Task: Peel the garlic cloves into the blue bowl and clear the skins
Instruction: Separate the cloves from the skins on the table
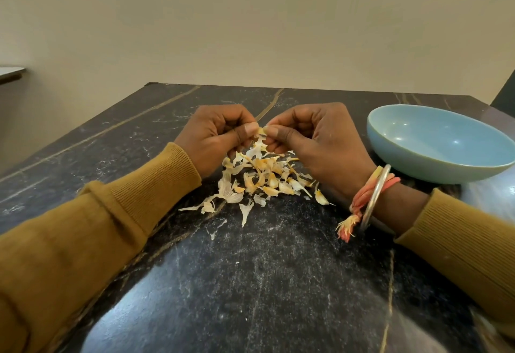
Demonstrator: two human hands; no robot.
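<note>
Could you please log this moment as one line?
left hand: pinches garlic clove | right hand: pinches same clove | skins: piled on table | blue bowl: no cloves visible

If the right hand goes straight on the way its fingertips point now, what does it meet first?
The left hand, most likely: the right hand points leftward at the garlic clove both pinch, with the left thumb tip just beyond.
</note>
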